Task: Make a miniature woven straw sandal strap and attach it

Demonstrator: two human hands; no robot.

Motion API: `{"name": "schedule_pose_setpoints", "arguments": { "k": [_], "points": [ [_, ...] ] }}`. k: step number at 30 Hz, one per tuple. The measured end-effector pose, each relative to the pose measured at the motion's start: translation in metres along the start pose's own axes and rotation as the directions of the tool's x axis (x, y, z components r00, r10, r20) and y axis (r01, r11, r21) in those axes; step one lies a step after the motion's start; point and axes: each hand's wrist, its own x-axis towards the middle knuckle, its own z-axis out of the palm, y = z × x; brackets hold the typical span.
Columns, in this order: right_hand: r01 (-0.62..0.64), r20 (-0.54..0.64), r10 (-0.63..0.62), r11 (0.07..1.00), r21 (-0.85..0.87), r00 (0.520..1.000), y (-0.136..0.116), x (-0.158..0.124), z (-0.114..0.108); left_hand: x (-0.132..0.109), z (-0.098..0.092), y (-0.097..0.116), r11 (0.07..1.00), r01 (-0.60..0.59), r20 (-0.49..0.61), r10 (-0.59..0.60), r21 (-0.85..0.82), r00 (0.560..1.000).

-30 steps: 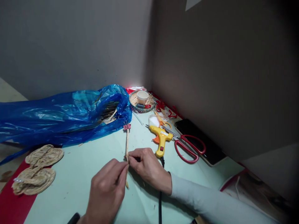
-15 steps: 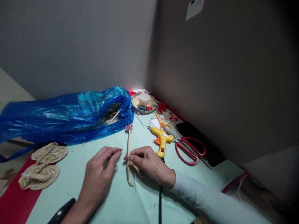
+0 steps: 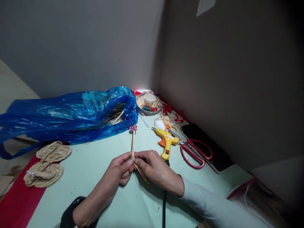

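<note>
A pale braided straw strip runs toward me from a pink binder clip at the edge of the blue bag. At its near end, my left hand is closed, thumb and fingertips pinching the strands. Right beside it my right hand also pinches the braid, its fingertips touching those of the left. One loose strand end sticks out below the right fingers. The other strand ends are hidden by the hands.
A yellow glue gun with a black cord, red-handled scissors and a black phone lie on the right. Coiled braided straw pieces lie at left. Behind are a blue plastic bag and a woven tray holding a cup.
My left hand has moved right and closed on the strands at the braid's near end. My right hand keeps its pinch there. The whole view has shifted slightly.
</note>
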Motion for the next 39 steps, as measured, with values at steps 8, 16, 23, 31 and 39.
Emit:
{"name": "schedule_pose_setpoints", "arguments": {
  "k": [8, 16, 23, 31, 39],
  "points": [
    [0.062, -0.053, -0.087, 0.930, -0.362, 0.995, -0.005, -0.011, 0.004, -0.003, 0.001, -0.009, 0.998, -0.022, -0.118, 0.028, 0.051, 0.993],
    [0.373, 0.102, -0.405, 0.676, -0.636, 0.909, 0.000, -0.020, 0.020, -0.005, 0.003, -0.007, 0.987, -0.052, -0.238, 0.088, 0.155, 0.967],
    [0.560, 0.242, -0.593, 0.438, -0.704, 0.768, 0.004, -0.019, 0.028, -0.009, -0.002, -0.008, 0.994, 0.024, -0.210, -0.001, 0.106, 0.978],
    [0.564, 0.228, -0.562, 0.546, -0.619, 0.795, -0.001, -0.019, 0.018, -0.009, -0.003, -0.006, 0.994, 0.048, -0.205, -0.027, 0.098, 0.978],
    [0.107, -0.069, -0.135, 0.943, -0.317, 0.988, -0.009, -0.016, 0.006, -0.007, -0.006, -0.013, 0.988, 0.082, -0.213, -0.053, 0.132, 0.976]
  ]
}}
